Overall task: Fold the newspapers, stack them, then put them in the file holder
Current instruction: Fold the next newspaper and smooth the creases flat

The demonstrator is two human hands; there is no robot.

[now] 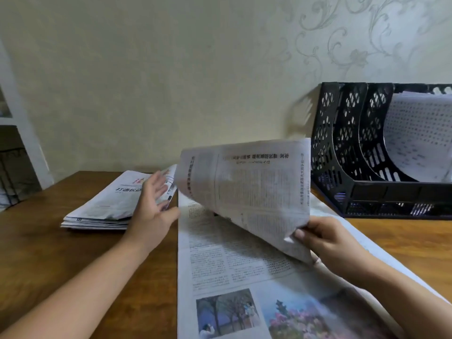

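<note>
An open newspaper [234, 260] lies flat on the wooden table in front of me, with colour photos near its lower edge. My right hand [325, 238] pinches the edge of its right page, which arches up and over towards the left. Fingers spread, my left hand [152, 206] hovers at the sheet's left edge, holding nothing and apart from the raised page. A stack of folded newspapers [107, 206] lies just left of that hand. The black mesh file holder [342, 152] stands at the back right, with printed paper in its far right slot.
The brown wooden table [73, 260] reaches back to a cream patterned wall. At the far left stand a white frame and a dark wire rack [9, 177]. The holder's left slots show no paper.
</note>
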